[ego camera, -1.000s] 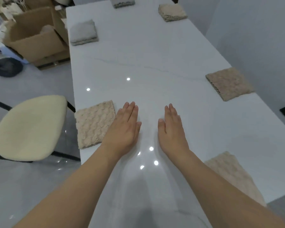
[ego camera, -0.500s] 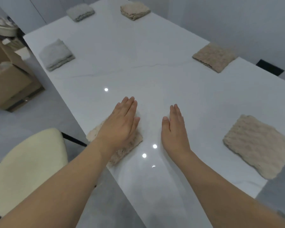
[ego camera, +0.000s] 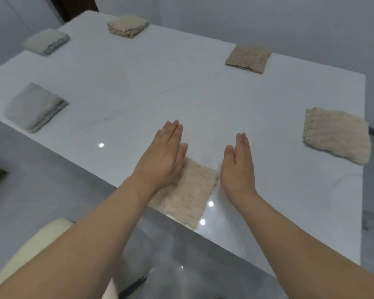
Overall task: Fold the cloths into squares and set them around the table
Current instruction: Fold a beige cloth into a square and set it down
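Six folded cloths lie around the table (ego camera: pixel 181 87). The near cloth (ego camera: pixel 190 190), lower centre of the frame, sits at the table's near edge, one corner at or just past the rim.

Hand state: left hand (ego camera: pixel 162 160) is flat, fingers straight and together, over the near cloth's left part; contact cannot be confirmed. Right hand (ego camera: pixel 238 167) is flat and empty, just right of that cloth. Neither hand grips anything.

Risks:
- A sideways push from the left hand could slide the near cloth off the rim; the tabletop looks glossy and low in friction.
- Pressure on one side could skew the fold.

Materials: the tabletop is white, polished and faintly veined, and reflects point lights. The beige cloths, including those at right (ego camera: pixel 337 137) and upper right (ego camera: pixel 247 59), are nubby, soft, roughly square. The grey cloth (ego camera: pixel 34 106), at left, is smoother and thickly layered.
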